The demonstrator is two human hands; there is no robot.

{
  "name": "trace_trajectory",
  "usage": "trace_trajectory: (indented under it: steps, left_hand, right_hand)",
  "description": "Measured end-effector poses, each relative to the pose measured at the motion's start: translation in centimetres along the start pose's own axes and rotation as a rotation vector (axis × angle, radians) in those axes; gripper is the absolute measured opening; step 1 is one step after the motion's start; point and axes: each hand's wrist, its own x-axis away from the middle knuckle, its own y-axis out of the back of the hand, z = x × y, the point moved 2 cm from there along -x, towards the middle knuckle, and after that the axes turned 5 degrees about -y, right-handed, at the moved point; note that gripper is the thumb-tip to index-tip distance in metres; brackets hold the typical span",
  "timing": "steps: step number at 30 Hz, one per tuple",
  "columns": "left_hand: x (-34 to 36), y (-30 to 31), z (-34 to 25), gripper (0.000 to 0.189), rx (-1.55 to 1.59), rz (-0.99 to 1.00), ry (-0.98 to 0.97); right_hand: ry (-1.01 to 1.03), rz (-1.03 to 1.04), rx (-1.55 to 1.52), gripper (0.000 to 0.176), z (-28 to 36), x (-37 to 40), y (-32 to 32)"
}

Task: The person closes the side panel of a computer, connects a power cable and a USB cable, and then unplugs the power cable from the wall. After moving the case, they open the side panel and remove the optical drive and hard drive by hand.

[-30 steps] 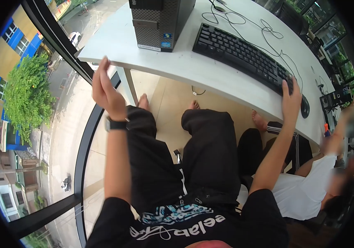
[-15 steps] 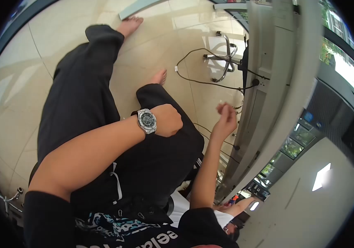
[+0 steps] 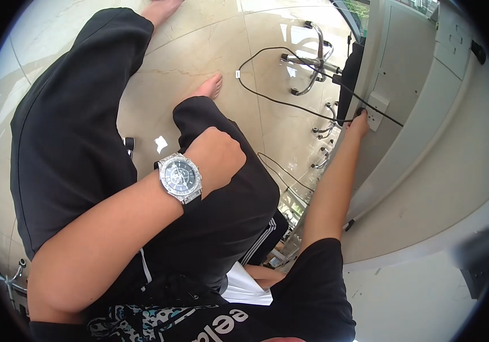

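Observation:
My right hand [image 3: 359, 123] reaches out to a white power socket [image 3: 378, 112] on a grey panel. Its fingers close around a black plug [image 3: 362, 112] at the socket's edge. From there a black cable [image 3: 290, 108] loops over the floor. My left hand [image 3: 214, 158] rests as a fist over my thigh in dark trousers [image 3: 227, 211], its palm side turned away. A wristwatch [image 3: 180, 178] with a sparkling silver case sits on that wrist.
A chair's chrome wheeled base [image 3: 318, 60] stands on the tiled floor near the cable loop. Another chair base [image 3: 9, 279] is at the lower left. My bare foot [image 3: 210, 86] lies ahead. Behind my right arm, part of another person's arm [image 3: 264, 276] shows.
My right hand has moved from the air beside the panel to the plug at the socket and closed on it. My left fist stays over the thigh; the view has shifted towards the panel.

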Motion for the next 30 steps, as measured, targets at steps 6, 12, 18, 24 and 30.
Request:
trace_trajectory:
  steps: [6, 12, 18, 24, 30]
  left_hand:
    - [-0.4, -0.3, -0.1, 0.012, -0.004, -0.027, -0.007]
    - [-0.6, -0.8, -0.6, 0.01, -0.016, 0.011, 0.005]
    - [-0.7, -0.7, -1.0, 0.009, -0.018, 0.042, 0.011]
    - [0.0, -0.9, -0.9, 0.009, -0.022, 0.071, 0.02]
    - [-1.1, -1.1, -1.1, 0.01, -0.033, 0.072, 0.011]
  right_hand:
    - [0.037, 0.155, -0.1, 0.042, -1.3, 2.7, 2.4]
    - [-0.213, 0.608, -0.731, 0.043, -4.1, -1.6, 3.8]
    - [-0.268, 0.683, -1.019, 0.042, -3.7, -1.6, 2.5]
    - [-0.298, 0.748, -1.162, 0.039, -3.4, -2.7, 2.9]
    - [-0.366, 0.751, -1.156, 0.044, -2.7, -3.4, 2.8]
